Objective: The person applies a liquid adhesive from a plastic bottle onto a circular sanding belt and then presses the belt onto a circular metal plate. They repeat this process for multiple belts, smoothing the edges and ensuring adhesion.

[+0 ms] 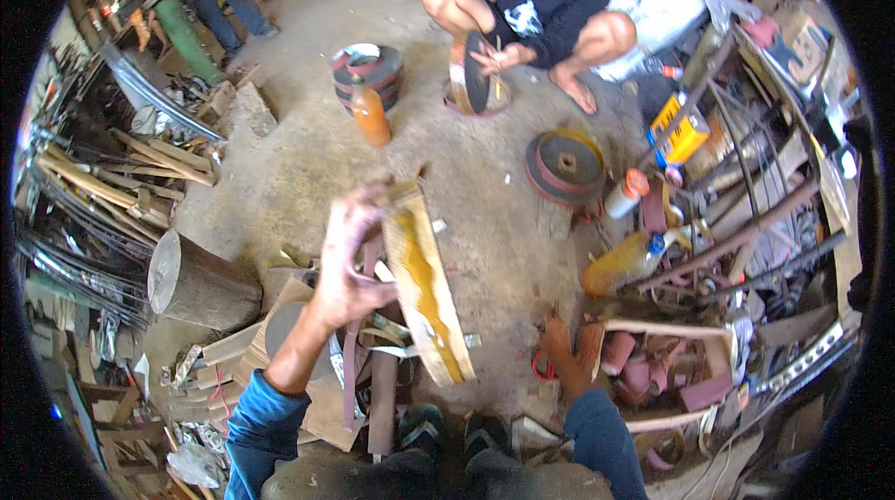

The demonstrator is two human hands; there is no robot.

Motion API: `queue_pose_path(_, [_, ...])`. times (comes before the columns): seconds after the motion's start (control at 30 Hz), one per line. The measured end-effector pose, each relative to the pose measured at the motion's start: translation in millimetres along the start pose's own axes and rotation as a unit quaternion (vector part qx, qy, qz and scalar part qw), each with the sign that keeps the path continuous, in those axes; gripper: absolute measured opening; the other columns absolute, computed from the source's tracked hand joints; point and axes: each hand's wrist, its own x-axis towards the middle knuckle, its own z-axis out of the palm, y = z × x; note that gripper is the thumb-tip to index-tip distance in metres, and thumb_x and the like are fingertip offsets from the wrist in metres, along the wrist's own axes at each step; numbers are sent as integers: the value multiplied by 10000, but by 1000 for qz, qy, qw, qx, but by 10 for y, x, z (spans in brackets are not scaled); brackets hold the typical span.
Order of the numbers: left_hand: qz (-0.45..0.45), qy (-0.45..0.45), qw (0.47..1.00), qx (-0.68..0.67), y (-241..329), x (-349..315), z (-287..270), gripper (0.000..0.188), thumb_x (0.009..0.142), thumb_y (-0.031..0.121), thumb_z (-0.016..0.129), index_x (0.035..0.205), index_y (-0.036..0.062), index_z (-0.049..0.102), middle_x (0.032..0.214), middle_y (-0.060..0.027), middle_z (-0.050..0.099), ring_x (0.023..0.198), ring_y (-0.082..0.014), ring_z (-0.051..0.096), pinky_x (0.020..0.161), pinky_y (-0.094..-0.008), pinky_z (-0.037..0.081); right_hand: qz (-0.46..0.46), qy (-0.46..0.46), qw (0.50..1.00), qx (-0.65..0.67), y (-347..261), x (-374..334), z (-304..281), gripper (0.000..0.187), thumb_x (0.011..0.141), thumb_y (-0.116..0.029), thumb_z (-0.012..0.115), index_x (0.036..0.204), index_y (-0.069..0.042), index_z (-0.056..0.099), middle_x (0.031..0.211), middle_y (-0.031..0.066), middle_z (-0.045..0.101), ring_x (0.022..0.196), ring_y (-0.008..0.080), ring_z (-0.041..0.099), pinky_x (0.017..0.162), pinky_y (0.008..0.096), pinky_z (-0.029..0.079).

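Head view: Past a pair of shoes (421, 427), the right hand (562, 349) reaches low beside an open box (671, 328), near a red ring (543, 366); whether its grip is wide, narrow or on something, one cannot tell. Curled, reddish-brown strips of abrasive (634, 371) fill much of the box.

Mid-frame, above the floor (289, 155), the left hand (350, 253) holds a tan slat (427, 286), its grip closed on the left edge toward the upper end. An amber streak, wet by its shine, runs down the face. The slat looks light and fairly stiff, likely slick or sticky along the streak, so the dry edges seem the surest hold.

Farther right, a tilted bottle (613, 264) contains amber liquid; beyond it are an orange-topped jar (623, 199) and a yellow-and-blue tin (685, 132), contents hidden. A second bottle (370, 118), upright and amber inside, stands before stacked wheels (378, 81). Beyond, a co-worker (559, 6) squats, one hand at an upright wheel (477, 81).
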Motion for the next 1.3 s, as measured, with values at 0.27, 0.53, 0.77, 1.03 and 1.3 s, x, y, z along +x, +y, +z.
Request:
queue_pose_path(0.27, [33, -63, 991, -112, 250, -113, 196, 931, 528, 149, 932, 1366, 90, 530, 1446, -161, 447, 1342, -359, 438, 1099, -478, 383, -178, 80, 830, 522, -1655, -487, -2890, 102, 939, -40, 665, 1031, -18, 701, 921, 16, 707, 710, 81, 623, 539, 215, 488])
queue_pose_path(0.53, [4, -103, 981, -166, 404, -229, 260, 942, 589, 143, 916, 1435, 186, 505, 1497, -139, 396, 1391, -364, 387, 1137, -480, 378, -438, 250, 843, 184, -2679, -1228, -3960, 240, 757, 61, 735, 976, -35, 704, 926, 116, 710, 779, 251, 668, 687, 335, 540])
queue_pose_path(0.77, [27, -114, 981, -152, 455, -216, 212, 904, 619, 140, 895, 1437, 230, 518, 1475, -123, 413, 1382, -358, 403, 1122, -482, 405, -470, 215, 851, 88, -2738, -1499, -3901, 429, 701, 83, 701, 1117, -24, 694, 1048, 104, 682, 869, 274, 657, 755, 360, 550])
queue_pose_path(1.03, [60, -91, 982, -153, 520, -185, 165, 870, 616, 134, 892, 1410, 253, 556, 1461, -113, 422, 1349, -374, 430, 1100, -499, 420, -450, 239, 857, 69, -2771, -1522, -3901, 438, 705, 87, 718, 1125, -31, 683, 1070, 100, 676, 887, 277, 654, 761, 366, 532])
queue_pose_path(1.3, [73, -88, 982, -153, 499, -167, 138, 787, 624, 205, 916, 1348, 243, 613, 1447, -131, 432, 1361, -367, 411, 1113, -500, 382, -452, 252, 851, 87, -2804, -1495, -3961, 376, 702, 102, 722, 1046, -50, 712, 1100, 96, 688, 920, 294, 667, 794, 383, 548])
